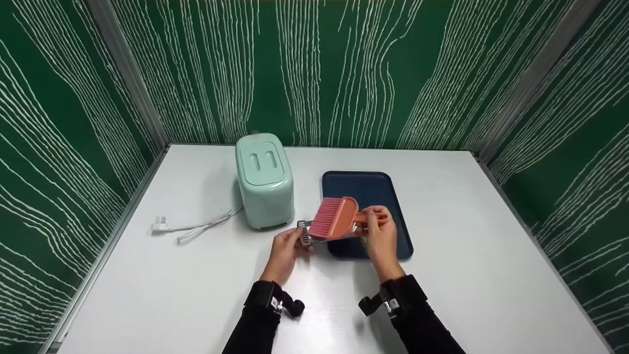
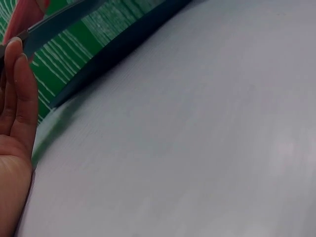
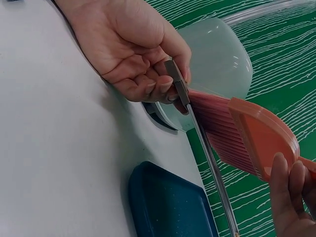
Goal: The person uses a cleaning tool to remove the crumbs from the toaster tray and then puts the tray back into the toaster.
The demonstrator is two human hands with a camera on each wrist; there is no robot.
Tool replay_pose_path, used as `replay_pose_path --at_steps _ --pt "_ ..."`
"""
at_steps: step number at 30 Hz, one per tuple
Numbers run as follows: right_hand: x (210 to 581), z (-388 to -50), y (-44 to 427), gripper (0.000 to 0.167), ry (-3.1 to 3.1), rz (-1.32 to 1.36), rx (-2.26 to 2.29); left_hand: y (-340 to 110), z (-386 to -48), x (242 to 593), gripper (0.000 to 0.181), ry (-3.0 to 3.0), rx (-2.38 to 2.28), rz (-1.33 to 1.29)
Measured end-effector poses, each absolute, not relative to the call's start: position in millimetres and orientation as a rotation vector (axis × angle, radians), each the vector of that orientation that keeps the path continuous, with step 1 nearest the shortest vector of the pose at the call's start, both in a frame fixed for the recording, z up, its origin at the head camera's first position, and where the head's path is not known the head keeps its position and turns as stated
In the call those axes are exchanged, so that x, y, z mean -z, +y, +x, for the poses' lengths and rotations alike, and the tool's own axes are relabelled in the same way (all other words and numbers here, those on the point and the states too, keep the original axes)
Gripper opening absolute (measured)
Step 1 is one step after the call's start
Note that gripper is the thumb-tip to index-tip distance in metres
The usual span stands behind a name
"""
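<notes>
My left hand (image 1: 284, 253) pinches the grey slotted end of a thin metal crumb tray (image 1: 304, 233), held level above the table. In the right wrist view the tray shows edge-on as a narrow strip (image 3: 210, 158). My right hand (image 1: 382, 236) grips the handle of an orange brush (image 1: 344, 219), its fingers around the handle. The brush's pink bristles (image 3: 217, 128) lie over the tray, close to its slotted end; whether they touch its surface is hard to tell. Beneath them rests a dark blue serving tray (image 1: 356, 184) with small crumbs on it.
A mint green toaster (image 1: 265, 191) stands left of the blue tray, its lid on top. Its white cord and plug (image 1: 159, 226) lie on the white table (image 1: 467, 221) to the left. Green walls with white lines (image 1: 344, 73) enclose the table.
</notes>
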State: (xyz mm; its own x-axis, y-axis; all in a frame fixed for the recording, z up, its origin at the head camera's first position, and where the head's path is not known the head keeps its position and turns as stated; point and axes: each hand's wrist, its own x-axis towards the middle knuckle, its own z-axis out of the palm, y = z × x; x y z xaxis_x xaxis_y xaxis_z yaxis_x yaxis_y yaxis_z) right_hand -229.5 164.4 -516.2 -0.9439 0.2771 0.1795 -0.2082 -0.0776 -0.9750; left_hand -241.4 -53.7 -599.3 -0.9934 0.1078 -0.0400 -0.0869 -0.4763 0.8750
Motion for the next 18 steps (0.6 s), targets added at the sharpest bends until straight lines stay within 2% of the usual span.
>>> replay_pose_path --at_steps 8,18 --pt "513 -228 177 0.019 -1.973 -0.017 -2.035 -52 -242 600 0.028 1.536 -2.601 0.001" --pt "507 -228 200 0.021 -2.066 -0.067 -1.945 -52 -242 601 0.032 1.551 -2.601 -0.009"
